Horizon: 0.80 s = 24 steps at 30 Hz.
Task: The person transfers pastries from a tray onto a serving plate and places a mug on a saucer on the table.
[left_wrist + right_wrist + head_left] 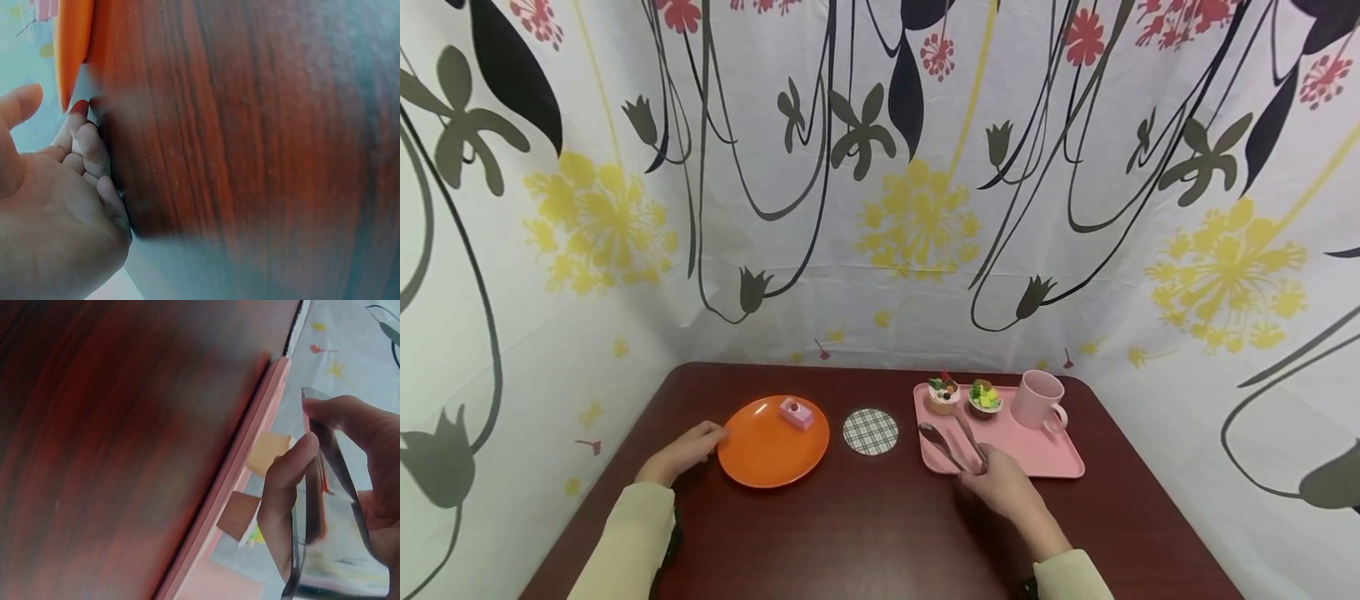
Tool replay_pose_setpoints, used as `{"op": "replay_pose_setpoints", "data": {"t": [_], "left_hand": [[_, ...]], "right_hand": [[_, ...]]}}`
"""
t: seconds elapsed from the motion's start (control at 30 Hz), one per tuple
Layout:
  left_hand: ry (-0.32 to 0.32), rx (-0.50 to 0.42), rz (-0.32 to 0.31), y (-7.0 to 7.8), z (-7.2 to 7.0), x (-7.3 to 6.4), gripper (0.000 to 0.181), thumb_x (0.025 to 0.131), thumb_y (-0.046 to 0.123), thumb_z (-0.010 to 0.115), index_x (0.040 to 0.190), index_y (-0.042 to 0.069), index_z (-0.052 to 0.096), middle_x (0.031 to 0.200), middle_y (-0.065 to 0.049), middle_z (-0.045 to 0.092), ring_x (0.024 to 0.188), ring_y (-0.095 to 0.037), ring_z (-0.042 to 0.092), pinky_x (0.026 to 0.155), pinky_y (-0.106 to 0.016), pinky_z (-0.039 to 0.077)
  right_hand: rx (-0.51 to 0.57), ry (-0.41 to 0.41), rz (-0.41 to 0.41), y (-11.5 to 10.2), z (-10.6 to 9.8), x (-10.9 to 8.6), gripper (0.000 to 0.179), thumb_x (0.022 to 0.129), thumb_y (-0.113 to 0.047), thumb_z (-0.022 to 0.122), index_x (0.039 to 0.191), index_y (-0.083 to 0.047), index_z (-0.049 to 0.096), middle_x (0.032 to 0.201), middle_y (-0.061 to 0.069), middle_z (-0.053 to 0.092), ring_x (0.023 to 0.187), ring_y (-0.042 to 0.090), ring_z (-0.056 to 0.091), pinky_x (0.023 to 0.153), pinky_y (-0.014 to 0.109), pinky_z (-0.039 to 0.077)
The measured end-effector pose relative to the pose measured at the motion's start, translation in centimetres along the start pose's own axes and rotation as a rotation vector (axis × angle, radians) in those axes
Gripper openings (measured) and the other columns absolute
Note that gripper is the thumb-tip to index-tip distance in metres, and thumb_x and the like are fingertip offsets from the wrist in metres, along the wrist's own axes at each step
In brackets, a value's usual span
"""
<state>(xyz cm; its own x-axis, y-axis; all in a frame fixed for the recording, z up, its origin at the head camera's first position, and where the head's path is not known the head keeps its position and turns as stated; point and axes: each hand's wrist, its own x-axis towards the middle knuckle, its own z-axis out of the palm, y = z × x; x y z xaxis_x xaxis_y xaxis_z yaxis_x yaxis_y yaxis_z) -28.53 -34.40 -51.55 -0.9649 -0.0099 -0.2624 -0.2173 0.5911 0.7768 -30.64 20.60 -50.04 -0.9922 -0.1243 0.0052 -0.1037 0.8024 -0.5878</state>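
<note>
Orange on the plate [767,458]; pink on cake slice [796,412], tray [1037,460] and mug [1036,400]; silver on the tongs [344,569]; dark check over white on the coaster [870,432]; streaked red-brown across the worktop [820,533]; yellow, red, grey and black plant print on white cloth [850,304].

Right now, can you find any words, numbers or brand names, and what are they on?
There are none I can read.
The orange plate, pink tray and pink mug show no lettering.
The round coaster shows only crossing lines, the tongs only reflections, and the wall cloth only plant shapes.
</note>
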Motion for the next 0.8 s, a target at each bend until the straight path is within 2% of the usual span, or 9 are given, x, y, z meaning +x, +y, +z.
{"op": "replay_pose_setpoints", "data": {"t": [0.13,0.2,0.5,0.63,0.8], "left_hand": [[-0.005,0.055,0.002,0.0,0.0,-0.1,0.036,0.113,0.036,0.047,0.106,0.003,0.059,0.097,-0.01,0.056,0.093,-0.025,0.052,0.083,-0.038,0.043],[-0.006,0.079,0.014,0.0,0.0,0.0,0.035,0.114,0.034,0.046,0.1,0.005,0.059,0.092,-0.009,0.054,0.089,-0.025,0.051,0.08,-0.038,0.04],[0.01,0.126,0.011,0.1,0.1,0.2,0.034,0.114,0.031,0.045,0.098,0.005,0.058,0.089,-0.008,0.053,0.086,-0.023,0.051,0.077,-0.036,0.039],[0.009,0.112,0.019,0.1,0.1,0.0,0.033,0.114,0.028,0.045,0.095,0.004,0.057,0.087,-0.008,0.053,0.083,-0.023,0.05,0.076,-0.035,0.039],[0.01,0.079,0.038,0.2,0.2,-0.1,0.033,0.114,0.026,0.045,0.091,0.004,0.054,0.086,-0.008,0.053,0.079,-0.023,0.049,0.075,-0.035,0.039]], "right_hand": [[-0.013,0.012,0.03,0.4,-0.4,0.0,0.036,0.09,-0.024,0.078,0.112,0.001,0.065,0.079,0.006,0.059,0.07,0.02,0.056,0.064,0.036,0.046],[-0.025,0.01,0.048,0.4,-0.5,0.0,0.035,0.09,-0.026,0.076,0.108,0.001,0.064,0.078,0.007,0.057,0.069,0.021,0.055,0.062,0.035,0.045],[-0.094,-0.016,0.079,0.6,-0.8,1.1,0.038,0.093,-0.031,0.076,0.107,0.002,0.064,0.078,0.008,0.056,0.069,0.022,0.055,0.063,0.035,0.043],[-0.107,-0.024,0.093,0.7,-1.1,2.0,0.042,0.094,-0.033,0.075,0.111,0.004,0.064,0.079,0.009,0.056,0.07,0.023,0.056,0.064,0.035,0.044],[-0.098,-0.041,0.113,0.8,-1.4,2.7,0.039,0.093,-0.032,0.074,0.108,0.003,0.063,0.08,0.009,0.057,0.071,0.023,0.057,0.064,0.035,0.045]]}}
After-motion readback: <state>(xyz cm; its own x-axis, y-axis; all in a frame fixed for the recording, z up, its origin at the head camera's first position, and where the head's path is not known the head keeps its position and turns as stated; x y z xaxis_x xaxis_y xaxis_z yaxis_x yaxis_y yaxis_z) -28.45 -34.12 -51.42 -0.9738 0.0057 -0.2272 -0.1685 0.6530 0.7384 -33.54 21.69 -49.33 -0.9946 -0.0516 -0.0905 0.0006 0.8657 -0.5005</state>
